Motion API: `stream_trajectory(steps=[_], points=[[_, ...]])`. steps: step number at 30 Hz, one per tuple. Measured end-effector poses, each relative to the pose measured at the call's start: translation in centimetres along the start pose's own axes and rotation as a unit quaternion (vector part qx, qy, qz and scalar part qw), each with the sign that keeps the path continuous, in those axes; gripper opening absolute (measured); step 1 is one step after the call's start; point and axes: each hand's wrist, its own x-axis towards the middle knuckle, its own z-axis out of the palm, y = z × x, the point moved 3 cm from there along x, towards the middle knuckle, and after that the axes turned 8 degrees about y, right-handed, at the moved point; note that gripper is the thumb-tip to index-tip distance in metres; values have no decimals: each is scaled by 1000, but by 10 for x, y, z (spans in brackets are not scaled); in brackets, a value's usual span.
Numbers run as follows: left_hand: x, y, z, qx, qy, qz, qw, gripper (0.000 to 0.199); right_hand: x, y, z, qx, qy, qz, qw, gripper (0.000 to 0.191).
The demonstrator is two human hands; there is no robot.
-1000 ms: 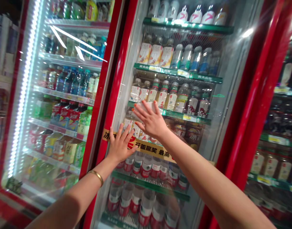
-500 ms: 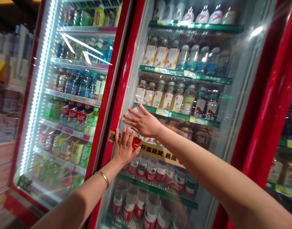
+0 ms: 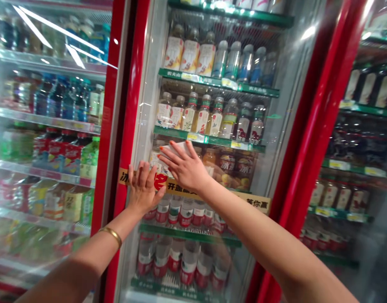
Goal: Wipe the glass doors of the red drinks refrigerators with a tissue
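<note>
Red-framed glass-door drinks cooler; shelves read through the glass. Centre section, top to bottom:
Upper green-edged shelf: white-labelled bottles and blue-labelled clear bottles, upright.
Second green-edged shelf: bottles with green caps, upright, side by side.
Lower green-edged shelf: red-labelled bottles, upright.
Bottom shelf: large clear bottles, red labels, upright.
Left section: metal shelves carrying mixed bottles, upright.

Red cooler frame; orange fingernails; gold bangle
</note>
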Motion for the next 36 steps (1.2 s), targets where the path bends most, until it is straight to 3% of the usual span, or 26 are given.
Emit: stream_trajectory(steps=[2,4,6,8,9,11,13,14,16,18,21,22,24,27,29,32,34,36], points=[[1,1,-1,-6,-7,-1,1000,90,-66,30,-14,-37,18,84,996,62],[1,1,-2,-12,-19,-8,1000,89,-117,70,-30,-83,49,225,970,62],[1,0,-2,-16,-30,-21,999,88,-140,97,-40,-114,89,366,919,64],[0,-2,-2,-19,-42,-38,998,88,-136,94,-36,-125,110,428,889,67],[0,-3,-2,-19,-47,-44,998,88,-130,81,-29,-123,109,420,893,68],[0,-4,-1,-21,-55,-45,997,88,-123,39,-9,-94,72,302,946,69],[1,-4,-1,-25,-56,-44,997,87,-138,-4,7,-48,32,138,989,70],[1,-4,-1,-26,-54,-43,997,87,-155,-16,10,-40,22,96,994,71],[1,-4,0,-27,-53,-38,998,84,-192,-12,5,-58,17,130,990,72],[2,-3,0,-23,-56,-29,998,83,-216,18,-9,-88,37,264,960,70],[2,-3,0,-14,-58,-29,998,82,-208,53,-20,-112,73,422,897,71],[2,-4,0,-13,-58,-30,998,81,-197,52,-17,-112,74,426,895,73],[1,-4,0,-15,-63,-28,997,80,-181,31,-5,-98,58,346,931,75],[0,-5,1,-17,-77,-26,997,77,-204,-18,11,-71,27,177,981,73],[0,-5,1,-16,-80,-21,996,76,-244,-27,10,-86,36,209,973,66],[1,-5,1,-19,-76,-15,997,75,-283,-11,2,-124,73,375,916,67],[1,-5,0,-22,-76,-20,997,75,-276,-7,5,-134,82,427,891,75],[0,-6,1,-22,-88,-30,995,75,-253,-23,15,-123,77,402,904,79]])
